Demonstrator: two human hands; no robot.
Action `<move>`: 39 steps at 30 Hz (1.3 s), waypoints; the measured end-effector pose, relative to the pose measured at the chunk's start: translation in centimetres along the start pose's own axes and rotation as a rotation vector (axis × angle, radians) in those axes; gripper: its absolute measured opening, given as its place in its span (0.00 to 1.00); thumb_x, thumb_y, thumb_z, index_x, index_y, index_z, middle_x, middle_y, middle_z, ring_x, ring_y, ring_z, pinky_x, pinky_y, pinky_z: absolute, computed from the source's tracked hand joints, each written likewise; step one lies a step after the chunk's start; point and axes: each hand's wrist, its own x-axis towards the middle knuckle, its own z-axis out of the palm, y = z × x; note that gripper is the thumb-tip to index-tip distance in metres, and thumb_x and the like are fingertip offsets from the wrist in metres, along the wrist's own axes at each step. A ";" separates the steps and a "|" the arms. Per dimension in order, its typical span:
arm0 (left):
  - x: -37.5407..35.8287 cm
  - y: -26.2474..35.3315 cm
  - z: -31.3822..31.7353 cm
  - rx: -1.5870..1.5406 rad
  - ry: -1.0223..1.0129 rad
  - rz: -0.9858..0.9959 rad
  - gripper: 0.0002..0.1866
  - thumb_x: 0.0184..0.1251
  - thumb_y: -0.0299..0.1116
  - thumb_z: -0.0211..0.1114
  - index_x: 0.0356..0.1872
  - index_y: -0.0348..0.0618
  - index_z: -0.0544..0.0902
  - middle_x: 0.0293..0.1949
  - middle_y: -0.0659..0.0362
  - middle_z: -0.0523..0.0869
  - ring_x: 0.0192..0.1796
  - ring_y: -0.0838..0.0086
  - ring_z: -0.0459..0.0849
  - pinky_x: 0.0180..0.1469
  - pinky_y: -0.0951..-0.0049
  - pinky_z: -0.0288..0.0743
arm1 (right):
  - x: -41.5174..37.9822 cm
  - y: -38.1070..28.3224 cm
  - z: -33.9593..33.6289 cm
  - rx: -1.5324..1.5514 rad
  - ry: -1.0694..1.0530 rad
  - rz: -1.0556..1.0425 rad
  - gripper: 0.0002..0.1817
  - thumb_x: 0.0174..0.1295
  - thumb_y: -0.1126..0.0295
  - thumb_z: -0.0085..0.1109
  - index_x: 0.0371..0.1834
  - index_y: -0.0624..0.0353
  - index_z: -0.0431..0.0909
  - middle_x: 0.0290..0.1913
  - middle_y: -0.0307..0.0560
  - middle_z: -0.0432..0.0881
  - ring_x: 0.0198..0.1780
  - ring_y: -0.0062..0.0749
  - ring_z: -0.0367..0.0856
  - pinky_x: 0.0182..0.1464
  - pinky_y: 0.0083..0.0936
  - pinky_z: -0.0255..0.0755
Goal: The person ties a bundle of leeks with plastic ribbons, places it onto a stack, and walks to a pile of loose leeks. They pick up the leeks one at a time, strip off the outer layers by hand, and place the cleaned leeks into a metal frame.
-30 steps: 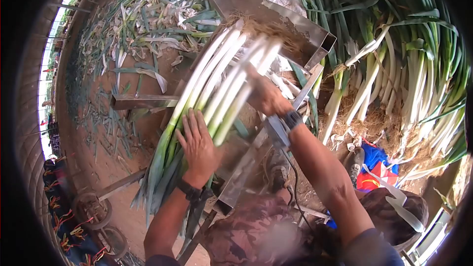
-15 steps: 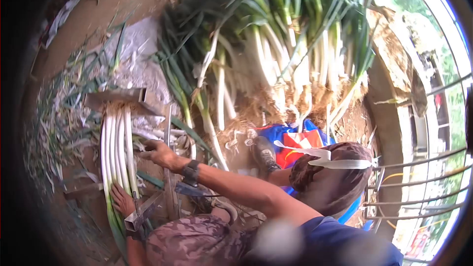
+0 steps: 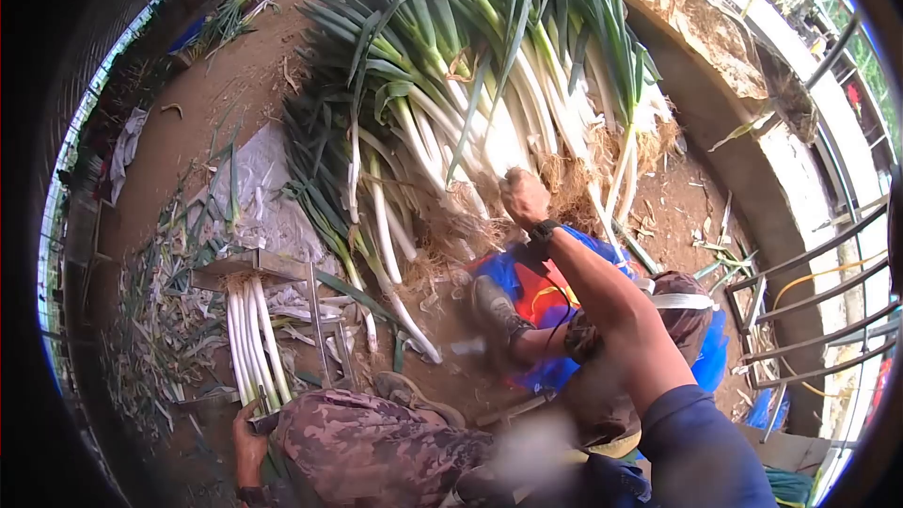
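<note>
The big heap of leeks (image 3: 489, 103) spreads above and to both sides of the right fingers, its white stems and shaggy roots nearest to them. Below those fingers lies a blue and red bag (image 3: 550, 277) on the ground. The short row of leeks (image 3: 252, 343) lies just above the left fingers, its root ends against the metal stop (image 3: 268, 261) farther up.

The right hand (image 3: 527, 198) has just left the side of the row, where it was half a second ago, and is now at the root end of the heap. Its fingers look bent; whether they are closed around a stem, I cannot tell. The left hand (image 3: 249, 442) stays by the greener part of the row, partly hidden, so its grip cannot be told either. The work is thus split: one hand minds the laid-out leeks, the other is among the loose ones.
</note>
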 end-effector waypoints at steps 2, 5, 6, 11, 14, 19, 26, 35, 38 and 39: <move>-1.3 0.0 -1.2 -0.049 0.044 -0.013 0.30 0.53 0.20 0.71 0.60 0.29 0.74 0.55 0.47 0.81 0.56 0.65 0.81 0.59 0.67 0.74 | 0.2 1.3 1.2 -0.029 -0.046 0.012 0.21 0.58 0.61 0.60 0.51 0.61 0.77 0.45 0.62 0.84 0.47 0.55 0.84 0.49 0.48 0.77; -4.8 6.1 -3.5 -0.165 0.087 -0.146 0.29 0.53 0.18 0.69 0.60 0.29 0.74 0.58 0.47 0.79 0.59 0.63 0.79 0.62 0.65 0.72 | -0.2 0.0 3.7 -0.052 0.083 0.051 0.26 0.57 0.58 0.62 0.52 0.66 0.72 0.50 0.66 0.79 0.48 0.61 0.82 0.49 0.51 0.76; -5.8 6.6 -4.0 -0.134 0.104 -0.110 0.28 0.55 0.17 0.66 0.60 0.30 0.74 0.58 0.47 0.79 0.60 0.62 0.79 0.63 0.64 0.72 | 0.0 -0.2 4.0 0.045 0.033 0.121 0.31 0.56 0.54 0.64 0.52 0.70 0.69 0.53 0.68 0.75 0.50 0.65 0.80 0.49 0.52 0.76; -10.0 14.0 -3.3 -0.156 0.272 0.027 0.27 0.57 0.20 0.68 0.60 0.30 0.75 0.59 0.47 0.79 0.61 0.62 0.79 0.63 0.63 0.72 | 0.8 -1.0 1.9 0.243 -0.223 0.020 0.27 0.54 0.52 0.67 0.43 0.67 0.76 0.31 0.55 0.81 0.33 0.44 0.82 0.37 0.40 0.76; -12.3 25.1 -0.1 0.054 0.087 0.273 0.23 0.70 0.30 0.63 0.64 0.36 0.75 0.60 0.48 0.79 0.62 0.61 0.78 0.63 0.64 0.72 | -1.5 -2.2 0.9 0.440 -0.404 -0.082 0.22 0.52 0.54 0.67 0.35 0.66 0.80 0.24 0.49 0.80 0.27 0.36 0.78 0.31 0.35 0.71; -7.4 32.5 10.3 -0.504 -0.128 0.158 0.29 0.62 0.31 0.70 0.64 0.33 0.73 0.55 0.45 0.82 0.61 0.61 0.79 0.66 0.62 0.72 | -7.1 -5.4 -2.2 0.358 -0.470 -0.189 0.19 0.53 0.57 0.65 0.35 0.65 0.80 0.25 0.54 0.83 0.27 0.45 0.83 0.32 0.39 0.76; 4.7 33.3 27.6 -0.868 -0.339 0.047 0.36 0.64 0.40 0.71 0.67 0.31 0.66 0.59 0.44 0.77 0.60 0.62 0.78 0.61 0.65 0.74 | -15.2 -4.5 -2.6 -0.171 -0.313 -0.555 0.11 0.63 0.68 0.54 0.38 0.67 0.72 0.19 0.54 0.79 0.24 0.50 0.81 0.26 0.42 0.75; 5.3 27.9 28.1 -0.912 -0.526 0.068 0.17 0.74 0.28 0.52 0.59 0.35 0.76 0.43 0.54 0.84 0.44 0.74 0.82 0.47 0.70 0.76 | -6.8 -5.7 -4.1 0.373 -0.467 -0.115 0.32 0.70 0.43 0.50 0.63 0.58 0.74 0.48 0.56 0.84 0.50 0.41 0.84 0.48 0.35 0.78; 4.3 27.6 28.3 -1.069 -0.514 0.071 0.20 0.74 0.32 0.53 0.63 0.35 0.74 0.49 0.51 0.83 0.50 0.71 0.81 0.54 0.69 0.74 | -6.9 -5.8 1.0 1.054 -0.835 0.003 0.22 0.66 0.51 0.62 0.49 0.59 0.77 0.33 0.35 0.77 0.25 0.17 0.69 0.23 0.17 0.63; 4.1 26.6 28.6 -1.074 -0.469 0.135 0.22 0.73 0.36 0.56 0.63 0.36 0.74 0.51 0.52 0.82 0.51 0.72 0.81 0.54 0.69 0.75 | -6.9 -4.9 4.4 0.823 -0.360 -0.878 0.19 0.66 0.56 0.63 0.50 0.59 0.76 0.30 0.35 0.77 0.22 0.17 0.69 0.21 0.18 0.63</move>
